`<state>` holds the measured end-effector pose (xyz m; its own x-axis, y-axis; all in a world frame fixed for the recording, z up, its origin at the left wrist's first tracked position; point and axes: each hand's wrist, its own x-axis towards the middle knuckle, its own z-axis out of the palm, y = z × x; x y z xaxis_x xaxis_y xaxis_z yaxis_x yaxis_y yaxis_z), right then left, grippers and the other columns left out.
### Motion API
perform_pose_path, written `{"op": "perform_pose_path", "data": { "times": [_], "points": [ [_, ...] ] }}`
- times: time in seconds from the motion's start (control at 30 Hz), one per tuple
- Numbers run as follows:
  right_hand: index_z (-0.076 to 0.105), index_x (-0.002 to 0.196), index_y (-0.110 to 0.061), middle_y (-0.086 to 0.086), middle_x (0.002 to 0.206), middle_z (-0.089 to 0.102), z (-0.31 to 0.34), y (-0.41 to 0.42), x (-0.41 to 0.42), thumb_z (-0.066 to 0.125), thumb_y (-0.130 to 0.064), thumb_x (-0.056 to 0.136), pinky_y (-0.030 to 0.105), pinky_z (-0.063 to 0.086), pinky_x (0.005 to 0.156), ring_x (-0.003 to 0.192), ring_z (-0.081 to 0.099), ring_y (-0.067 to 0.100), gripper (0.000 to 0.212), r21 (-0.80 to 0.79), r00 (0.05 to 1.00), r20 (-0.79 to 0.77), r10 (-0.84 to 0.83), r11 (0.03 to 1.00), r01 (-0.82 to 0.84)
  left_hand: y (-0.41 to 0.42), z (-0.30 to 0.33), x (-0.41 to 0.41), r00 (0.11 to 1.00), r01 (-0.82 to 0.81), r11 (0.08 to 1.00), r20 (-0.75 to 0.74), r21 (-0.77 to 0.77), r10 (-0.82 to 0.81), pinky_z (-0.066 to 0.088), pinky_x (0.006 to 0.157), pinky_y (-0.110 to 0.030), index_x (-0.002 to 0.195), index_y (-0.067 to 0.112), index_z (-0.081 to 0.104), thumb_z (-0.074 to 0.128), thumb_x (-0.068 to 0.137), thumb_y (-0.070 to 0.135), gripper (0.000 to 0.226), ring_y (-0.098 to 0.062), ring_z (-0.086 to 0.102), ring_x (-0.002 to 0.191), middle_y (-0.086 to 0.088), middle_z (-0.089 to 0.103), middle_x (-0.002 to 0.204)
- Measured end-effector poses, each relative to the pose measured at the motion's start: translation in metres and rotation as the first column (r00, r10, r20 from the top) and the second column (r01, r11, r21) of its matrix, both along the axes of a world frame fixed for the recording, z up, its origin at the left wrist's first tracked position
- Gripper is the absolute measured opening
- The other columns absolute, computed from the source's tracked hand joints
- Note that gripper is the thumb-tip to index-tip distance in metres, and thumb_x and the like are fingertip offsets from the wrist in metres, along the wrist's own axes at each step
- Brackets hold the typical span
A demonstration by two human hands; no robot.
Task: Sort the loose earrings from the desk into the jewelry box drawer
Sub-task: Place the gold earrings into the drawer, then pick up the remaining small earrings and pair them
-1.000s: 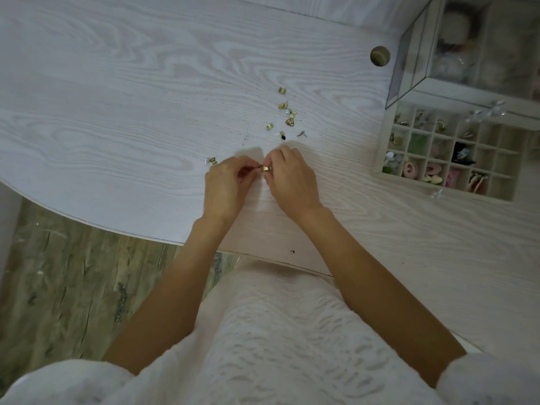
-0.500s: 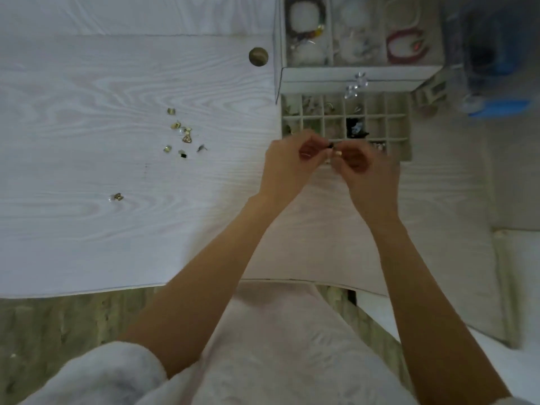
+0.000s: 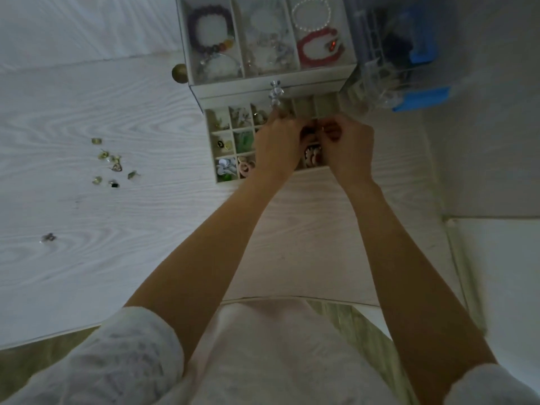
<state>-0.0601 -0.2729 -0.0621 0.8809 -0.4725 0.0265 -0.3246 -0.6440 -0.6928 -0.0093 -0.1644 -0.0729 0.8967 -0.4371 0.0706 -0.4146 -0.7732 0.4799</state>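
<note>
Over the open drawer (image 3: 226, 178): left hand (image 3: 277, 146) and right hand (image 3: 347, 147), fingers curled together, perhaps pinching something tiny; grip contents, orientation unreadable. Loose earrings (image 3: 112, 163) left of drawer on surface (image 3: 117, 244).

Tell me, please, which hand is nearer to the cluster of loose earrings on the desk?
Left. The left hand is over the open drawer, to the right of the loose earrings. The right hand is farther right still, beyond the left one.
</note>
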Motion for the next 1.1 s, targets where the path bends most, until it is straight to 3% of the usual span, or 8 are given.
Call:
{"op": "perform_pose_path", "data": {
  "times": [0.2,0.33,0.47,0.57,0.67,0.8,0.97,1.1],
  "points": [
    [0.070,0.101,-0.010,0.009,0.093,0.072,-0.002,-0.001,0.000,0.058,-0.005,0.082,0.012,0.040,0.072,0.081,0.065,0.018,0.023,-0.066,0.997,0.020,0.074,0.995,-0.072,0.011,0.003,-0.006,0.999,0.033,0.995,0.033,-0.089,-0.030,0.049,0.073,-0.037,0.109,0.020,0.067,0.061,0.086,0.025,0.024,-0.024,0.055,0.106,-0.006,0.070,0.097],
    [0.067,0.101,-0.009,0.010,0.093,0.067,0.006,0.003,-0.012,0.052,-0.005,0.088,0.018,0.038,0.071,0.083,0.061,0.021,0.020,-0.186,0.989,0.054,0.139,0.974,-0.126,0.035,0.008,-0.017,0.969,0.117,0.974,0.239,-0.192,-0.069,0.046,0.064,-0.024,0.096,0.015,0.070,0.060,0.086,0.022,0.015,-0.018,0.061,0.082,0.001,0.072,0.083],
    [0.066,0.099,-0.011,0.007,0.091,0.068,0.027,0.037,-0.037,0.052,-0.012,0.090,0.027,0.043,0.067,0.080,0.060,0.023,0.017,-0.400,0.945,0.084,0.317,0.879,-0.259,0.086,0.025,-0.038,0.922,0.150,0.948,0.385,-0.281,-0.032,0.044,0.060,-0.021,0.091,0.012,0.071,0.061,0.088,0.017,0.011,-0.014,0.059,0.069,0.002,0.071,0.074],
    [0.067,0.099,-0.010,0.005,0.089,0.069,0.028,0.075,-0.048,0.055,-0.011,0.089,0.029,0.046,0.070,0.081,0.061,0.022,0.015,-0.402,0.879,0.056,0.474,0.816,-0.414,0.130,0.034,-0.053,0.954,0.085,0.967,0.300,-0.241,-0.009,0.044,0.060,-0.021,0.089,0.014,0.071,0.061,0.087,0.016,0.011,-0.014,0.060,0.070,0.004,0.071,0.074],
    [0.067,0.100,-0.010,0.007,0.090,0.069,0.016,0.123,-0.046,0.055,-0.010,0.086,0.031,0.048,0.075,0.085,0.062,0.024,0.019,-0.355,0.787,-0.009,0.617,0.733,-0.580,0.180,0.035,-0.066,0.991,-0.092,0.989,0.085,-0.116,0.102,0.042,0.063,-0.020,0.095,0.018,0.070,0.059,0.087,0.020,0.013,-0.015,0.062,0.080,0.005,0.071,0.080],
    [0.066,0.102,-0.006,0.009,0.099,0.063,-0.002,0.186,-0.027,0.058,-0.003,0.082,0.030,0.046,0.070,0.094,0.056,0.027,0.022,-0.222,0.695,-0.071,0.715,0.668,-0.710,0.253,0.025,-0.079,0.921,-0.379,0.924,-0.124,-0.050,0.371,0.049,0.072,-0.030,0.105,0.018,0.066,0.059,0.088,0.018,0.019,-0.020,0.062,0.088,0.001,0.071,0.094],
    [0.058,0.117,-0.009,0.013,0.115,0.052,-0.015,0.235,0.016,0.059,-0.006,0.085,0.027,0.042,0.080,0.105,0.049,0.027,0.032,-0.083,0.726,-0.109,0.679,0.722,-0.687,0.296,0.007,-0.075,0.745,-0.655,0.738,-0.302,-0.160,0.595,0.047,0.077,-0.026,0.114,0.018,0.061,0.059,0.087,0.016,0.027,-0.007,0.056,0.085,0.002,0.065,0.108],
    [0.061,0.113,-0.009,0.012,0.112,0.053,-0.020,0.259,0.042,0.060,-0.006,0.087,0.031,0.049,0.083,0.096,0.057,0.025,0.027,-0.021,0.759,-0.061,0.648,0.760,-0.650,0.308,0.000,-0.062,0.713,-0.699,0.696,-0.217,-0.162,0.666,0.037,0.076,-0.018,0.115,0.019,0.060,0.060,0.085,0.015,0.030,-0.012,0.054,0.089,0.002,0.063,0.109]
  ]
}}
